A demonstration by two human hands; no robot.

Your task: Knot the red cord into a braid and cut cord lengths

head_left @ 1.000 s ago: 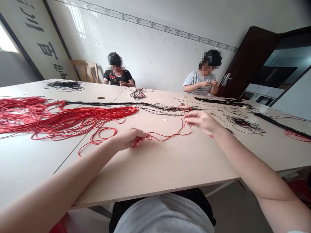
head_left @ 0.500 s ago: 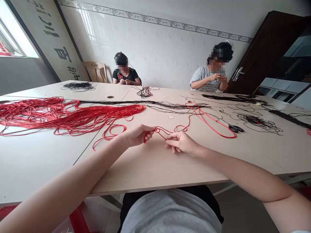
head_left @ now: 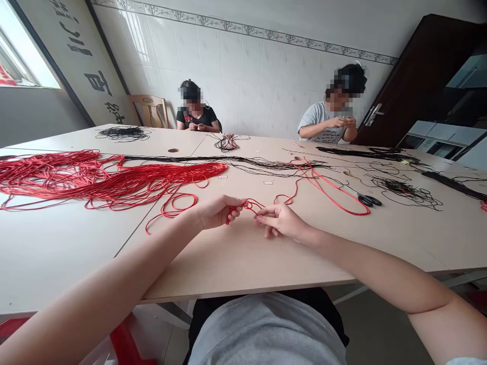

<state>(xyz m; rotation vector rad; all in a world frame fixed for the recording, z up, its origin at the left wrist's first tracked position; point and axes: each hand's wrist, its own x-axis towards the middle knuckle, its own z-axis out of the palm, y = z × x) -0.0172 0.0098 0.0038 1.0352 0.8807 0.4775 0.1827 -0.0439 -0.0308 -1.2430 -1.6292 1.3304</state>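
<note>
My left hand [head_left: 221, 212] is closed around a red cord [head_left: 250, 204], with a short piece of it hanging below the fingers. A small loop of the cord stands out past my left thumb and fingertip. Close by on the right, my right hand [head_left: 278, 220] pinches the same cord between thumb and forefinger, the other fingers loosely curled. Both hands are just above the table [head_left: 236, 263]. Beyond my right hand, more red cord [head_left: 291, 195] trails over the tabletop. What lies inside my left palm is hidden.
A big heap of red cords [head_left: 114, 185] spreads on the left. Black cords [head_left: 243, 162] run across the middle. Black-handled scissors [head_left: 369, 201] and a black tangle [head_left: 405, 187] lie at the right. Two people [head_left: 198, 114] sit across the table, handling small things.
My right hand has moved slightly left, nearer my left hand, and the cord between them is shorter. My left hand keeps its hold.
</note>
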